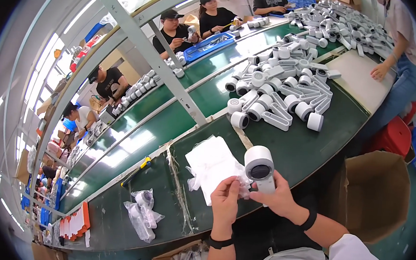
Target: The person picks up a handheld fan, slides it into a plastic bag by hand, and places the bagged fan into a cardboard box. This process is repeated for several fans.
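My right hand (281, 200) grips the handle of a white handheld blower (257, 158), its round head up and its dark, grey-ringed end facing me. The fingers wrap the handle from the right. Close beside it, my left hand (225, 197) pinches the edge of a clear plastic bag (243, 185) with thumb and fingertips. This film lies just left of the blower's handle, and the blower is outside it. Beyond my left hand a stack of white, filmy bags (211, 159) lies on the dark green bench (165, 175). Both wrists carry black bands.
A big heap of similar blowers (280, 87) covers the bench's far right. Bagged blowers (144, 213) and a yellow-black cutter (137, 171) lie to the left, near orange-and-white boxes (74, 222). An open carton (376, 197) stands right. A person (401, 62) stands there; others sit across the conveyor (171, 102).
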The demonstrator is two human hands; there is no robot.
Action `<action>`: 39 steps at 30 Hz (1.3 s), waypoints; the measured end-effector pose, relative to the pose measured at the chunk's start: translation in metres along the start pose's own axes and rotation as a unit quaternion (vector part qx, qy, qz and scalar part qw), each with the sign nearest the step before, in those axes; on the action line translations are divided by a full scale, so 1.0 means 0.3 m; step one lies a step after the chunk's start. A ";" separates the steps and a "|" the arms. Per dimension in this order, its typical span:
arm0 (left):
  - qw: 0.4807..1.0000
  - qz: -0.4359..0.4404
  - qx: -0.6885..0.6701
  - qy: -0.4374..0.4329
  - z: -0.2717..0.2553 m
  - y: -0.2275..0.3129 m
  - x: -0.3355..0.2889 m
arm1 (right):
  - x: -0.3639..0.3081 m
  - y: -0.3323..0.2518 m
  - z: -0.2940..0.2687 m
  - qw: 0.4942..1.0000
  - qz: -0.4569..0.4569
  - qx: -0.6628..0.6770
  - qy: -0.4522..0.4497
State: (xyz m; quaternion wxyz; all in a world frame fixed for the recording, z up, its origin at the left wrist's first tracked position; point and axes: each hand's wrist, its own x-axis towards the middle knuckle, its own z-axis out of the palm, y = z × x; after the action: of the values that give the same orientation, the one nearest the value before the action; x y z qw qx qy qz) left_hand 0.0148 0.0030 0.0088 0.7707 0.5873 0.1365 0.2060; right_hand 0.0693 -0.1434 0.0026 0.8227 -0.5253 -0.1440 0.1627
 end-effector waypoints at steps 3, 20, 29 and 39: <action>0.999 -0.004 -0.039 -0.009 0.034 0.001 -0.026 | 0.019 -0.010 0.030 1.000 0.019 -0.006 0.008; 0.984 -0.003 -0.173 0.042 -0.036 -0.022 -0.018 | 0.034 0.007 -0.019 0.994 0.040 0.062 0.077; 0.996 0.021 0.014 0.088 0.041 0.011 -0.009 | -0.020 -0.033 -0.102 0.995 0.035 -0.058 0.068; 0.996 -0.055 0.060 0.021 0.089 0.050 0.014 | -0.060 -0.268 -0.223 0.888 0.193 -0.295 -0.294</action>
State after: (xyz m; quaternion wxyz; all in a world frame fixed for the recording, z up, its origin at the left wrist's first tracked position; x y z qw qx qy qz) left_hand 0.0283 -0.0143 0.0306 0.7413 0.6195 0.1967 0.1673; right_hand 0.0898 -0.2373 0.0474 0.5016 -0.6895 -0.3165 0.4157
